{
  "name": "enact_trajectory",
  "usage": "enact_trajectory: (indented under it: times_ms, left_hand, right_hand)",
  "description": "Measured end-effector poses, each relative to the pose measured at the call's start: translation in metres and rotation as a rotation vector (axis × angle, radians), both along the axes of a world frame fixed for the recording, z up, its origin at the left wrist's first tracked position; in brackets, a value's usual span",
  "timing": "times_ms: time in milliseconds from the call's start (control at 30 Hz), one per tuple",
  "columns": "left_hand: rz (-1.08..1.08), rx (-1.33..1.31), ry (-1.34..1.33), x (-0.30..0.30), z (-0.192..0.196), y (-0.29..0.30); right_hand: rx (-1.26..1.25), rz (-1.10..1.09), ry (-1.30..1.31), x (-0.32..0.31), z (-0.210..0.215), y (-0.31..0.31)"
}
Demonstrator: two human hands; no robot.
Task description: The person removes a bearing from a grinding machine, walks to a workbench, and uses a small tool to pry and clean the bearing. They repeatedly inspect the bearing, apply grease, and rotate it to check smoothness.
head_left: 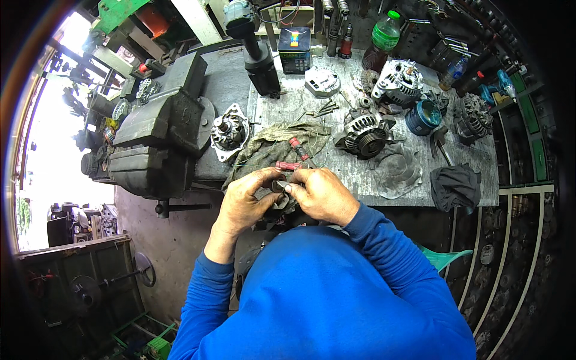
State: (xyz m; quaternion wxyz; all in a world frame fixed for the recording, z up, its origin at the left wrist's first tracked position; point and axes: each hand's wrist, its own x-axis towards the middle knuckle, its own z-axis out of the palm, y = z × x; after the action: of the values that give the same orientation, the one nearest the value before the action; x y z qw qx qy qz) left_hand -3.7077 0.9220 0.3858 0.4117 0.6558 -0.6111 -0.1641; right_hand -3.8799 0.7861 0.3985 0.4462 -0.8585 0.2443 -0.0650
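Observation:
Over the front edge of the workbench, my left hand (247,201) curls its thumb and fingers around a small round metal part (278,185). Against that part my right hand (327,195) is closed in a pinch; a thin pale piece shows at its thumb tip, too small to name. Just beyond the hands, two red-handled screwdrivers (288,165) lie on a dirty green-grey rag (264,144). An alternator with a pulley (366,135) stands right of the rag, and an alternator end housing with its shaft (230,131) is to the left.
A large black bench vise (156,138) fills the bench's left end. Toward the back are a dark power tool (259,72), a silver housing (323,81), another alternator (399,81) and a green-capped bottle (386,33). A blue tub (423,117), hammer (443,147) and dark cloth (456,187) lie right.

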Motion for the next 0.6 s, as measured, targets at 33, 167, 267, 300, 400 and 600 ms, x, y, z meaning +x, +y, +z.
enact_trajectory:
  times_ms: [33,167,267,300,400,600]
  left_hand:
    - [-0.005,0.017,0.014,0.0,0.0,0.0]
    - [-0.042,0.054,0.004,-0.001,0.001,0.0]
    - [-0.055,0.062,-0.027,-0.004,0.001,0.0]
    - [-0.05,0.063,-0.032,-0.004,0.001,0.0]
    - [-0.037,0.063,0.016,-0.004,0.003,0.003]
    - [0.027,0.146,0.236,-0.002,0.001,0.005]
  right_hand:
    - [0.016,-0.016,-0.009,0.0,-0.001,0.001]
    - [0.073,0.104,0.043,0.001,-0.001,-0.014]
    - [0.123,0.161,0.122,0.0,-0.002,-0.022]
    - [0.087,0.146,0.106,0.0,-0.003,-0.02]
    - [-0.015,0.101,0.032,-0.001,-0.008,-0.009]
    - [-0.083,-0.042,-0.23,-0.004,-0.022,0.014]
